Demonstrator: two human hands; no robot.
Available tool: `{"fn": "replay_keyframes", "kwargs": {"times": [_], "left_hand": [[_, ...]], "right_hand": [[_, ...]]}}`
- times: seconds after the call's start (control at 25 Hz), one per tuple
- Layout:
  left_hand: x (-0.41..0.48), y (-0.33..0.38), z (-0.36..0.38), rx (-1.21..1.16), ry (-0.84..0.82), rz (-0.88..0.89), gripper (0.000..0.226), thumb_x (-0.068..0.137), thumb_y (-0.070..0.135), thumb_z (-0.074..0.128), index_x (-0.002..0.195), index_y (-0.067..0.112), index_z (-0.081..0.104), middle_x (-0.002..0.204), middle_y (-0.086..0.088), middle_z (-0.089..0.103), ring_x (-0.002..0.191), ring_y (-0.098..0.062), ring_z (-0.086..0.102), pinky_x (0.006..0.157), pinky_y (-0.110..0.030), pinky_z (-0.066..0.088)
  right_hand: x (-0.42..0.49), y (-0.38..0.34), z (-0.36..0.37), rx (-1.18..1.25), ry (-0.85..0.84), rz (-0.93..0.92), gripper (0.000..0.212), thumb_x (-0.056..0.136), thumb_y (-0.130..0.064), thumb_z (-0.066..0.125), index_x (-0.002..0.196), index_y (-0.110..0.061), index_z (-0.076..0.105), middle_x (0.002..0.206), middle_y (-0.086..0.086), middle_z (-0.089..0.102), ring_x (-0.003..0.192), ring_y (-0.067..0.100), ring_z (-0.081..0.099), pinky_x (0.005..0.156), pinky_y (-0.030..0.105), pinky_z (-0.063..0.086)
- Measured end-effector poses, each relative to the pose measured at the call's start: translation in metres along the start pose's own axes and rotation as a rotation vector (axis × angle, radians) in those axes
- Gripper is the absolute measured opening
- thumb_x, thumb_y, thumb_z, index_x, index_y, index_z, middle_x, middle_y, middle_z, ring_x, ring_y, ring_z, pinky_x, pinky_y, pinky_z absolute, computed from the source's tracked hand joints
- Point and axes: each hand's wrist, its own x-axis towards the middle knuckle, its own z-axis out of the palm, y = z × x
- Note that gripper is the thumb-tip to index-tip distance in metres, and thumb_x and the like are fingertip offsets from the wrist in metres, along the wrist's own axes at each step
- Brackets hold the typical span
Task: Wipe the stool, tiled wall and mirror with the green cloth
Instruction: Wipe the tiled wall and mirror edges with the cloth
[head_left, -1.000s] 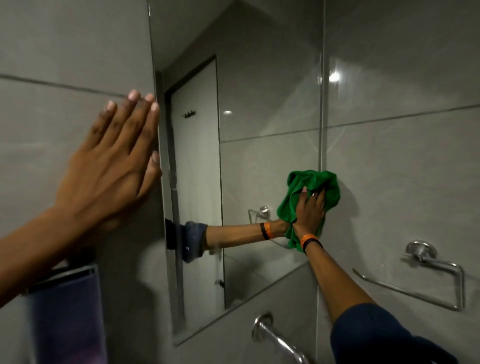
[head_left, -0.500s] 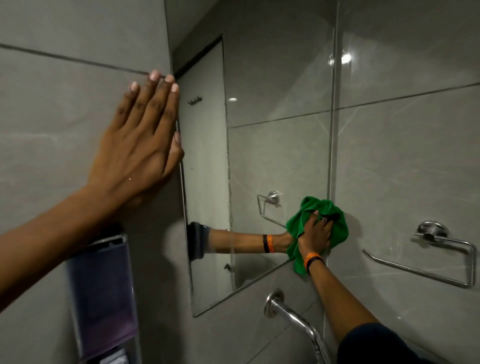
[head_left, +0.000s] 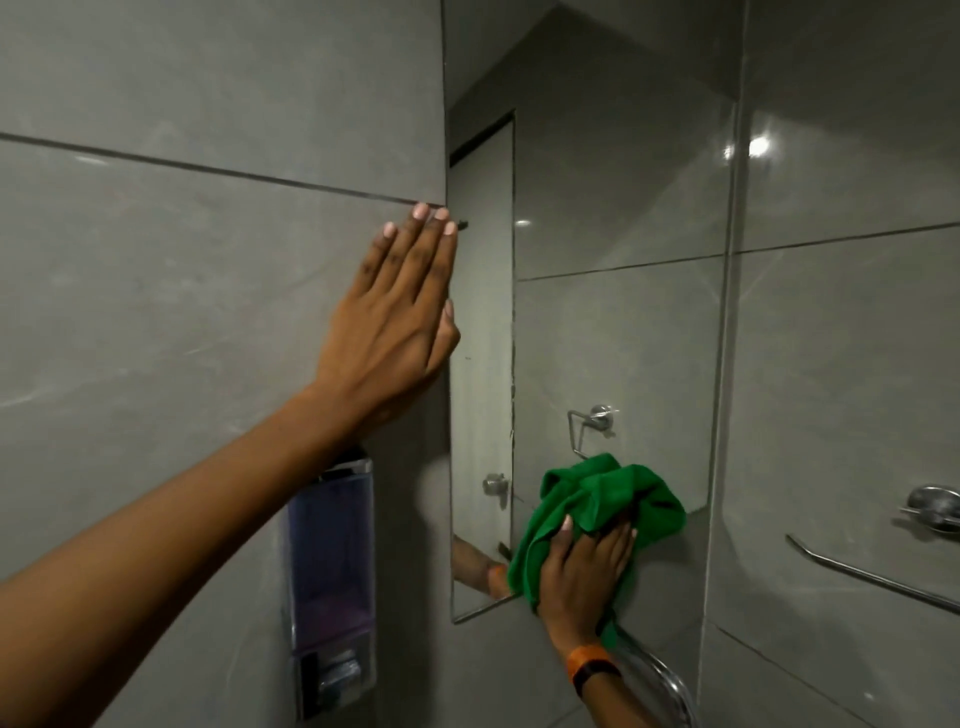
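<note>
A tall mirror (head_left: 618, 322) is set in the grey tiled wall (head_left: 182, 286) ahead of me. My right hand (head_left: 584, 582), with an orange and black band at the wrist, presses a bunched green cloth (head_left: 602, 504) against the mirror's bottom edge, left of its right corner. My left hand (head_left: 400, 317) lies flat on the tiles, fingers together and pointing up, right beside the mirror's left edge. It holds nothing. The stool is not in view.
A purple soap dispenser (head_left: 332, 582) hangs on the wall under my left forearm. A chrome pipe (head_left: 665, 675) juts out below the mirror by my right wrist. A chrome towel holder (head_left: 883, 551) is fixed to the side wall on the right.
My right hand has slid the cloth down and to the left, from the mirror's right edge to its bottom edge. My view has swung left; the left hand stays on the tiles.
</note>
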Motion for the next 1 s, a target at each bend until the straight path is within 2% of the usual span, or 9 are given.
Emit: {"fn": "replay_keyframes", "kwargs": {"times": [0.16,0.32,0.56,0.84,1.0], "left_hand": [[-0.011,-0.012,-0.009,0.000,-0.001,0.042,0.064,0.099,0.032,0.021,0.154,-0.001,0.017,0.164,-0.021,0.018,0.154,-0.030,0.012,0.126,-0.047,0.012],[-0.015,-0.016,-0.014,0.002,-0.040,0.015,0.066,0.099,0.032,0.021,0.155,-0.001,0.014,0.164,-0.021,0.015,0.154,-0.029,0.009,0.127,-0.044,0.008],[-0.015,-0.015,-0.016,0.004,-0.042,0.012,0.066,0.097,0.031,0.022,0.154,-0.002,0.018,0.163,-0.021,0.019,0.153,-0.029,0.011,0.126,-0.045,0.012],[-0.014,-0.016,-0.018,-0.032,0.024,-0.003,0.063,0.097,0.027,0.027,0.153,-0.002,0.021,0.162,-0.018,0.020,0.152,-0.027,0.014,0.126,-0.038,0.006],[-0.002,-0.024,-0.022,-0.052,0.064,-0.021,0.063,0.097,0.026,0.027,0.153,-0.001,0.021,0.163,-0.016,0.019,0.153,-0.026,0.013,0.126,-0.036,0.005]], "right_hand": [[-0.045,-0.036,0.003,0.047,-0.061,-0.108,0.074,0.102,-0.047,0.023,0.139,0.015,0.039,0.149,0.037,0.034,0.139,0.049,0.033,0.118,0.061,0.024],[-0.059,-0.055,0.004,0.037,-0.035,-0.142,0.072,0.102,-0.046,0.025,0.142,0.013,0.038,0.150,0.036,0.034,0.139,0.048,0.032,0.117,0.062,0.024],[-0.054,-0.080,0.003,0.022,0.003,-0.254,0.074,0.101,-0.049,0.023,0.145,0.009,0.035,0.152,0.035,0.031,0.143,0.046,0.029,0.120,0.059,0.017],[0.030,-0.167,-0.020,0.074,0.169,-0.284,0.073,0.101,-0.050,0.022,0.147,0.006,0.033,0.156,0.030,0.029,0.146,0.041,0.026,0.120,0.060,0.019],[0.089,-0.224,-0.037,0.090,0.219,-0.348,0.071,0.101,-0.052,0.022,0.148,-0.002,0.033,0.159,0.026,0.026,0.149,0.037,0.021,0.121,0.060,0.017]]}}
